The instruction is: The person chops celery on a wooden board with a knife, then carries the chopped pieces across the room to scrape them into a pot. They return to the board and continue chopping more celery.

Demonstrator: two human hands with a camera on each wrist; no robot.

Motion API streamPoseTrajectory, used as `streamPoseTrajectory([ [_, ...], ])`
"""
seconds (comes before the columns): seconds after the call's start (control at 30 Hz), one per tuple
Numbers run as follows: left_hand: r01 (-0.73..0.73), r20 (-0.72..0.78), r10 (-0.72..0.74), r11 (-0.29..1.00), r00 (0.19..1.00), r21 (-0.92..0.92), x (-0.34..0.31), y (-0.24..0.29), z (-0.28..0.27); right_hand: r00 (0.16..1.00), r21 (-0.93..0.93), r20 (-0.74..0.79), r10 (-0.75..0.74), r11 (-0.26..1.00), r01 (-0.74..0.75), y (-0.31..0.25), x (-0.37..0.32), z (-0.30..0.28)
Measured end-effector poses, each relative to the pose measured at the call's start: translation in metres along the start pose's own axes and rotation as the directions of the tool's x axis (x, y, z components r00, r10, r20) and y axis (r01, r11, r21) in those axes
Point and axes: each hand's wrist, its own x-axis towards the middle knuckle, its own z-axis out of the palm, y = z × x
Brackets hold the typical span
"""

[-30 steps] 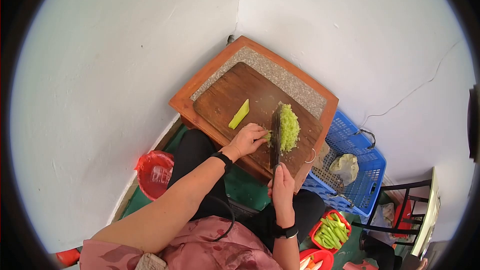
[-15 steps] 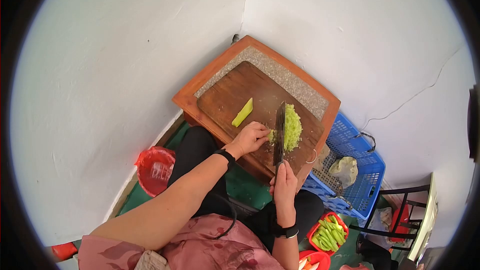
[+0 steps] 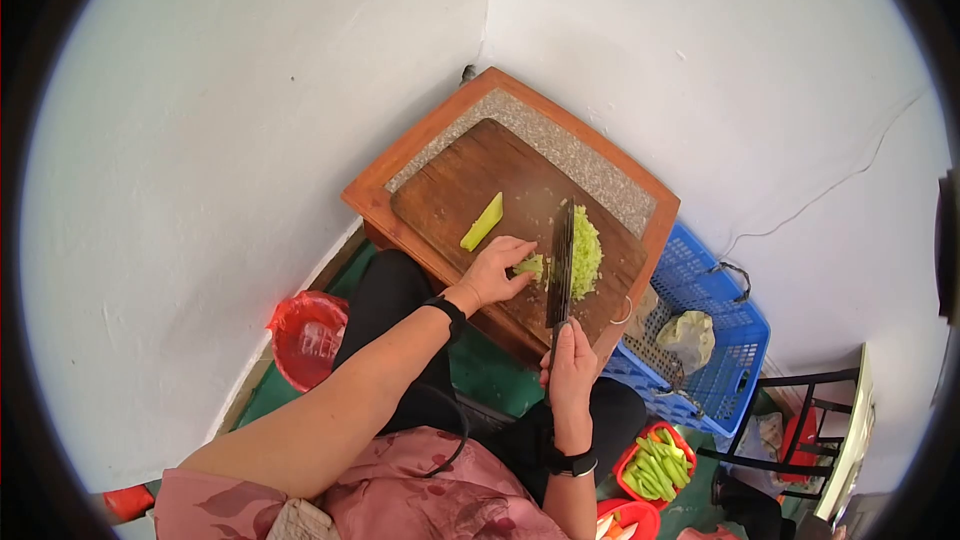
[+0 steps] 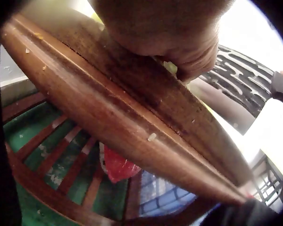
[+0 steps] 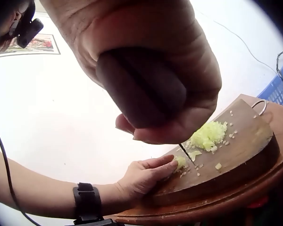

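Note:
My right hand (image 3: pixel 570 365) grips the dark handle (image 5: pixel 141 87) of a kitchen knife, whose broad, dark patterned blade (image 3: pixel 561 265) stands edge-down over the wooden cutting board (image 3: pixel 455 175). Left of the blade, my left hand (image 3: pixel 492 273) pinches a small bunch of cut pale green vegetable (image 3: pixel 530 267) between thumb and fingers. A heap of finely chopped green vegetable (image 3: pixel 586 255) lies against the blade's right side. Behind my left hand, one longer green vegetable piece (image 3: pixel 482 222) lies loose on the board. In the left wrist view my left hand (image 4: pixel 165 33) mostly hides the vegetable.
The board lies on a small wood-edged table (image 3: pixel 600 165) in a wall corner. A blue plastic basket (image 3: pixel 735 340) stands to the right, a red-lined bin (image 3: pixel 300 345) at lower left. Cut green vegetables fill a red container (image 3: pixel 655 465) by my right knee.
My left hand has drawn slightly left from the blade, its fingers opening a little around the vegetable bunch, more of which shows. The knife stays nearly in place beside the heap.

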Motion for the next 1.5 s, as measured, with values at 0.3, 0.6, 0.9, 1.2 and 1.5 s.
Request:
streamPoseTrajectory([
  [0.3, -0.013, 0.073, 0.016, 0.999, 0.997, -0.035, -0.006, -0.015, 0.003, 0.999, -0.028, 0.022, 0.029, 0.999, -0.028, 0.006, 0.001, 0.007],
  [0.6, -0.033, 0.067, 0.035, 0.999, 0.997, -0.022, -0.007, -0.015, 0.005, 0.999, -0.120, 0.034, 0.024, 0.993, -0.019, 0.002, 0.020, 0.013],
  [0.9, 0.018, 0.052, -0.016, 0.999, 0.999, -0.036, -0.006, -0.013, 0.004, 1.000, -0.058, 0.016, 0.009, 0.998, -0.008, -0.005, 0.005, 0.009],
  [1.2, 0.026, 0.047, -0.024, 0.999, 0.999, -0.038, -0.007, -0.013, 0.005, 0.999, -0.068, 0.030, 0.018, 0.998, -0.016, -0.009, 0.014, 0.008],
  [1.5, -0.003, 0.030, 0.004, 0.999, 1.000, -0.045, -0.006, -0.014, 0.006, 0.997, -0.072, 0.054, 0.060, 0.996, -0.056, 0.001, 0.014, 0.012],
])
